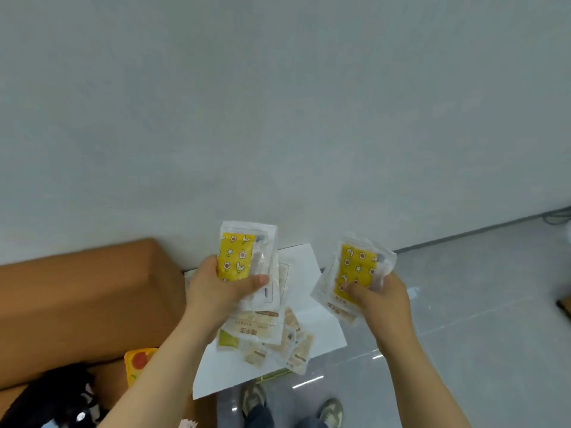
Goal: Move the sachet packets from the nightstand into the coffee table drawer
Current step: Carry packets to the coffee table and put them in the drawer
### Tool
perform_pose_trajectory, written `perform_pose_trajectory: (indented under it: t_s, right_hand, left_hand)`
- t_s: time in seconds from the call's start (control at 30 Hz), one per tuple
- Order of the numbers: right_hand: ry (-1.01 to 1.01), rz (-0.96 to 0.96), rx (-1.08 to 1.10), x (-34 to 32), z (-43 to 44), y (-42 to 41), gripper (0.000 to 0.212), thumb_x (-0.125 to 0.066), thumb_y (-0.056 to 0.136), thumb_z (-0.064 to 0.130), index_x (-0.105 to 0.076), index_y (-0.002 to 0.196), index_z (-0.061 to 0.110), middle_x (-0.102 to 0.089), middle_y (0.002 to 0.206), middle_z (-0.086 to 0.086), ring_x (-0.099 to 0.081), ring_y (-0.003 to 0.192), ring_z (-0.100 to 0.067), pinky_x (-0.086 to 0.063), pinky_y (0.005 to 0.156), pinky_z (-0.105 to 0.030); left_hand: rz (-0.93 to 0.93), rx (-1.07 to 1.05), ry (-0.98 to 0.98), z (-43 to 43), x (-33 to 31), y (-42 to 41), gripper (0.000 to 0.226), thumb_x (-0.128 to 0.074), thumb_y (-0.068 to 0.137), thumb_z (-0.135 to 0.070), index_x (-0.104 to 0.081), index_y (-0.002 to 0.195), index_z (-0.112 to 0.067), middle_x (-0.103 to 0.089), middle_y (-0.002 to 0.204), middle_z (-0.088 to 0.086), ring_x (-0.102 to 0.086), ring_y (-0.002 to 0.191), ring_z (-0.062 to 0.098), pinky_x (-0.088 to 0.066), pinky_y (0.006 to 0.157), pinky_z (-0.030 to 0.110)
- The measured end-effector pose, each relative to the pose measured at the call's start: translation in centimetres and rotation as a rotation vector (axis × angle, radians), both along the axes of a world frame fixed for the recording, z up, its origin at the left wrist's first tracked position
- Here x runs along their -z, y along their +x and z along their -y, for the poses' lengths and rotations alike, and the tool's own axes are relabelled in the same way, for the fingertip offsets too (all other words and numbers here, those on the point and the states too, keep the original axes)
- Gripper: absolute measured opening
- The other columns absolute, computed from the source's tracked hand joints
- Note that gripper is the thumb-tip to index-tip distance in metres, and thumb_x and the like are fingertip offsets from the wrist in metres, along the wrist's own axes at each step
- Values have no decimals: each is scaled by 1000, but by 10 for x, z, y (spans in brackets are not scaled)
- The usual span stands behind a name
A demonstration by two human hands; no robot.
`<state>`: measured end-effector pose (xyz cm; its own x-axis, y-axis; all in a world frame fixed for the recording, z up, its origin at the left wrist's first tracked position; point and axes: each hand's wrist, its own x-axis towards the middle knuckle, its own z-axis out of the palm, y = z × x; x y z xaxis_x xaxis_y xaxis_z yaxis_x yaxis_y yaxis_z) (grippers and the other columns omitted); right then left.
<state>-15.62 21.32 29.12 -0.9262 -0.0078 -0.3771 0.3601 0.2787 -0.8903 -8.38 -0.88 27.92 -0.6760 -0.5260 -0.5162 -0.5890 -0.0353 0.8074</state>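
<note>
Two bundles of sachet packets are in the air above the white nightstand [323, 333], one in each hand. The left hand [216, 291], at centre frame, grips the left bundle [236, 254] with its thumb laid across the front. The right hand [381, 301], to the right of centre, pinches the right bundle [358, 268], thumb on top. Each bundle shows a glossy yellow packet in front, printed with small stars, moons and flowers inside a clear, crinkled plastic border, with paler packets fanned behind.

Below the hands, loose sachets [278, 344] lie in an untidy overlapping heap on the flat, matte nightstand top: beige, white and one green, all thin rectangles. The left forearm crosses over part of this heap and hides its left edge.

Left of the nightstand stands a brown furniture block [86, 298] with smooth faces. An orange-yellow packet [139, 362] with a red disc lies at its foot, and a black object [58, 393], too blurred to identify, fills the lower left corner. Two shoes [253, 396] show at the bottom edge on the shiny grey tile floor [479, 304]. A plain pale wall [278, 103] takes up the upper frame, with a dark cable [556, 216] at its base on the far right.
</note>
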Motion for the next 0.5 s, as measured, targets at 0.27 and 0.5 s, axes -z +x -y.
perform_pose_trajectory:
  t_s: [0.27, 0.5]
  right_hand:
    - [27, -150, 181, -56, -110, 19, 30, -67, 79, -5, -66, 93, 21, -71, 86, 2, -68, 79, -13, -51, 63, -22]
    - [57, -202, 417, -84, -250, 75, 28, -67, 79, -6, -67, 98, 16, -72, 88, 2, -69, 77, -9, -50, 51, -11]
  left_hand:
    - [-97, 328, -101, -100, -57, -42, 53, -90, 55, -32, -60, 98, -22, -70, 93, -2, -68, 83, 19, -57, 78, 44]
    - [-194, 564, -117, -242, -93, -46, 50, -89, 58, -31, -59, 97, -22, -67, 92, -4, -65, 83, 16, -54, 71, 34]
